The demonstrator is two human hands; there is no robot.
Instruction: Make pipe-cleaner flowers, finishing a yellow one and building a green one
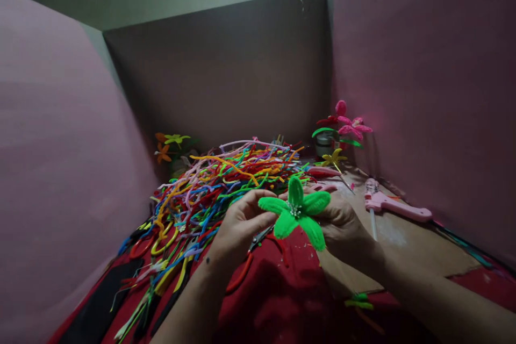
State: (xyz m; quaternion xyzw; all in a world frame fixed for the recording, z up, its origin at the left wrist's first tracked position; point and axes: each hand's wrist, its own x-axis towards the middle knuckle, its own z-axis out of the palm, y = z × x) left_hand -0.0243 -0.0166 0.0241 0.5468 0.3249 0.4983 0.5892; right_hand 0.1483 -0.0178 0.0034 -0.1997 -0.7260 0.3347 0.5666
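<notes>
A bright green pipe-cleaner flower (pixel 297 213) with five fuzzy petals and a pale centre is held up between both hands. My left hand (pixel 239 224) pinches a left petal with curled fingers. My right hand (pixel 344 224) is closed behind and under the flower on its right side. Red-handled pliers (pixel 249 260) lie just below my left hand on the red cloth (pixel 278 290).
A big heap of coloured pipe cleaners (pixel 217 183) spreads left and behind. Finished pink flowers (pixel 350 124), a yellow one (pixel 334 158) and orange ones (pixel 164 148) stand at the back. A pink glue gun (pixel 393 205) lies on cardboard (pixel 419 247) at right. Pink walls close both sides.
</notes>
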